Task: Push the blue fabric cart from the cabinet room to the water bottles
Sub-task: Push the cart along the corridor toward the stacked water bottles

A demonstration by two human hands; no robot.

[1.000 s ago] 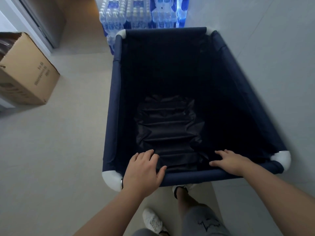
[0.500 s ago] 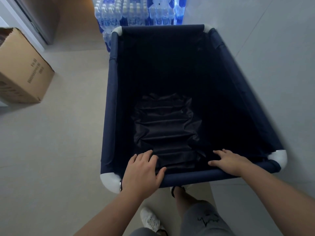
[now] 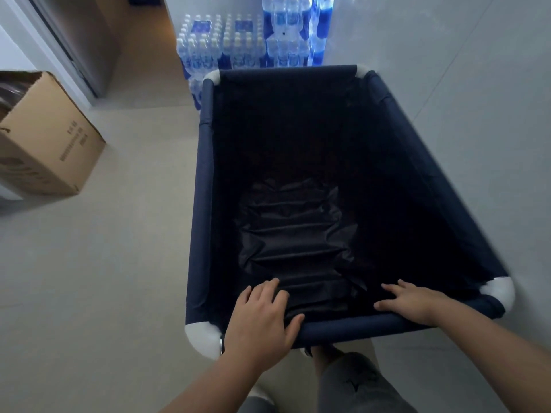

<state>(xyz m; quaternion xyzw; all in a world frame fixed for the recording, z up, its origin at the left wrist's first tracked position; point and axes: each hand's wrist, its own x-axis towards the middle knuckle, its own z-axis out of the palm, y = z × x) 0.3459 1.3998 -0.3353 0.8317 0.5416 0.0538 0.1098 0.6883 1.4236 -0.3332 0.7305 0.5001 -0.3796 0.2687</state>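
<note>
Blue fabric cart [image 3: 203, 204] seen just beside water bottles [image 3: 238, 50]; task judged nearly done, final nudge left. Rail pressed by left hand [image 3: 259, 320], right hand [image 3: 414, 302], fingers flat.

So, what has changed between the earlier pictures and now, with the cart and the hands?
Very little. The view tipped up, so more of the water bottles shows. The blue fabric cart has not visibly moved; its far end stays at the bottles. The left hand and the right hand still rest on its near rail, nothing let go. The cardboard box stays at left.
</note>
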